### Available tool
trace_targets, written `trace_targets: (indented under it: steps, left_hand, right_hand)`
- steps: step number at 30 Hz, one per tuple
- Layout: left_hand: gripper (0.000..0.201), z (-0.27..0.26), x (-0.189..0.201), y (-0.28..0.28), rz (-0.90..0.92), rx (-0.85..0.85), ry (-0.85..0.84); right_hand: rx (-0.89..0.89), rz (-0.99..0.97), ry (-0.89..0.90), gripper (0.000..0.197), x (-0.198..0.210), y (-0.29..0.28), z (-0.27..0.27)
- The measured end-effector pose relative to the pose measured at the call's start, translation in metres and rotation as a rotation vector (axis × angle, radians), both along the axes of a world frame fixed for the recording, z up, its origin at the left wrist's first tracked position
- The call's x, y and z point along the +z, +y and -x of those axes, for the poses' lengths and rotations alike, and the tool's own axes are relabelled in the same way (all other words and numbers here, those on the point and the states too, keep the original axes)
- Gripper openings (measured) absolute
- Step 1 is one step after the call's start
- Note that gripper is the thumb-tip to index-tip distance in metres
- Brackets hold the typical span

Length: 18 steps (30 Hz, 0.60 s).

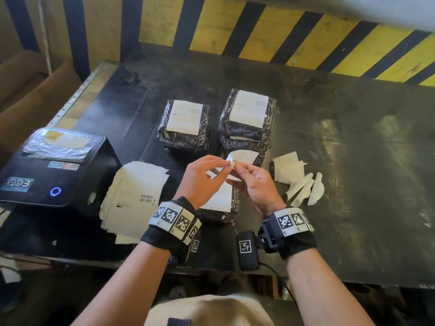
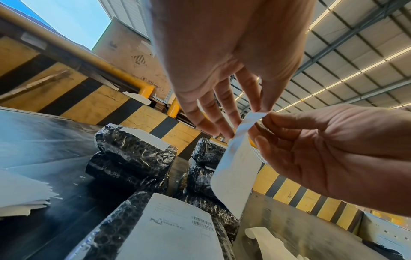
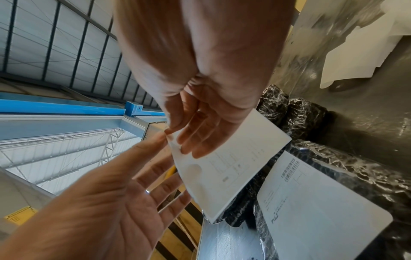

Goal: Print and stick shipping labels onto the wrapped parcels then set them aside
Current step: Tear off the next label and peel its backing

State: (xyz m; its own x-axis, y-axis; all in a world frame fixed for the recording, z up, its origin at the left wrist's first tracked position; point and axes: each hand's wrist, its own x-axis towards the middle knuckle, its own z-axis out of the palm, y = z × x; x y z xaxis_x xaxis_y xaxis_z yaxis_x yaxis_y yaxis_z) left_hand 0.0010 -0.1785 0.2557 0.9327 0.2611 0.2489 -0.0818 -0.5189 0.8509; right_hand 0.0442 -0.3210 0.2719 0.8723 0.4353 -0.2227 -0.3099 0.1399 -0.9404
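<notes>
Here, my left hand (image 1: pixel 200 177) and right hand (image 1: pixel 255 184) each pinch one corner of a label (image 2: pixel 235 168), held above the nearest parcel (image 1: pixel 221 208) on the surface (image 1: pixel 353 149), seemingly to split off its backing before sticking.

Black parcels (image 1: pixel 184 135), white labels (image 1: pixel 186 117), yellow-black striped wall (image 1: pixel 294 31).

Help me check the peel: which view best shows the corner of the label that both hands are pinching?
The left wrist view: the label hangs from its twisted corner, pinched between the left hand and right hand. The right wrist view shows its faintly printed face but blurs the corner. The head view shows it small, partly hidden behind the hands.
</notes>
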Motion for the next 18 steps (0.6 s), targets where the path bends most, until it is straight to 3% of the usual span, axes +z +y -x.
trace_targets:
  steps: [18]
  left_hand:
    - [0.024,-0.0021,0.0036,0.0079,0.016,0.000,0.035]
  right_hand:
    - [0.018,0.133,-0.060,0.017,0.0052,0.0019,0.0008]
